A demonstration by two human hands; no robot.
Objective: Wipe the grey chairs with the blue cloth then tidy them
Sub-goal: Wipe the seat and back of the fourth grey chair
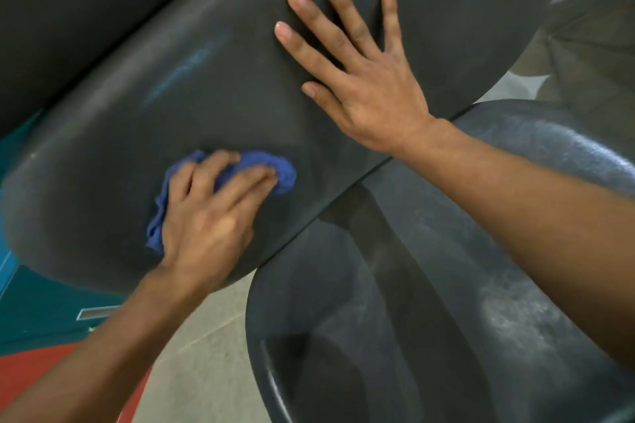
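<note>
A grey chair shell [213, 86] fills the upper middle of the head view, its dark matte surface tilted toward me. My left hand [209, 216] presses a crumpled blue cloth [281, 172] against its lower part, fingers closed over the cloth. My right hand [360, 79] lies flat on the same surface higher up, fingers spread and holding nothing. A second grey chair [446, 302] sits at the lower right, glossy and dusty, partly hidden under my right forearm.
Another dark grey chair surface [68, 10] crosses the upper left corner. Pale floor [206, 354] shows between the chairs, with teal [41, 312] and red [34, 374] floor areas at the lower left. A metal floor drain [96, 312] lies in the teal part.
</note>
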